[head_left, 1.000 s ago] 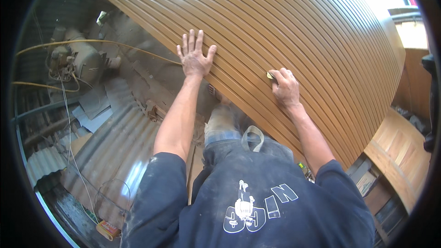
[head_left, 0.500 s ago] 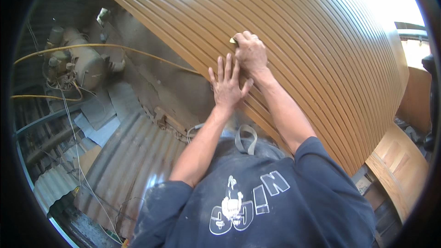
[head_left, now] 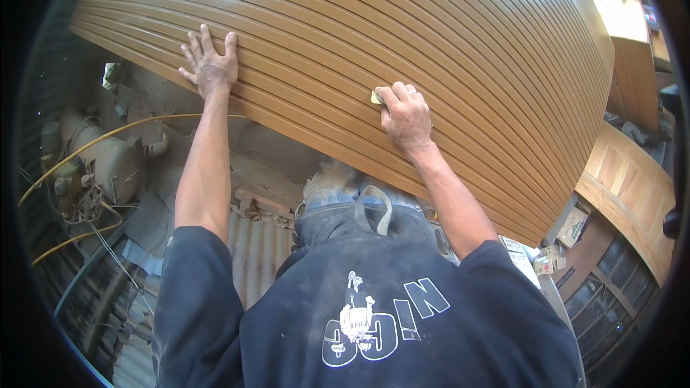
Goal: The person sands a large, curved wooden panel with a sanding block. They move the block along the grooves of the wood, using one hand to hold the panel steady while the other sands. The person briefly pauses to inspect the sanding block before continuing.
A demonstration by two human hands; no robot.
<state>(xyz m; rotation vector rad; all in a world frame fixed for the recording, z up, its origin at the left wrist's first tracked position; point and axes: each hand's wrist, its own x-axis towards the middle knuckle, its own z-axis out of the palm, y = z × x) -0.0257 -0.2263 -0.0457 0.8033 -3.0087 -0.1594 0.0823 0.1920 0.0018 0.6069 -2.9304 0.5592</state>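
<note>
Grooved brown wooden panel (head_left: 402, 36): large, stiff, judged heavy; laid flat before the person; best gripped along its edges. Left hand (head_left: 210, 65): fingers spread flat near its lower edge. Right hand (head_left: 406, 116): fingers closed on small yellowish sanding pad (head_left: 376, 97), pressed mid-panel.

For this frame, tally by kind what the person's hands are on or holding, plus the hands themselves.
Grooved wooden panel: 1
Small yellowish sanding piece under the right hand: 1
Hands: 2, left hand flat on the panel's edge, right hand pressing the piece
Total: 4
</note>
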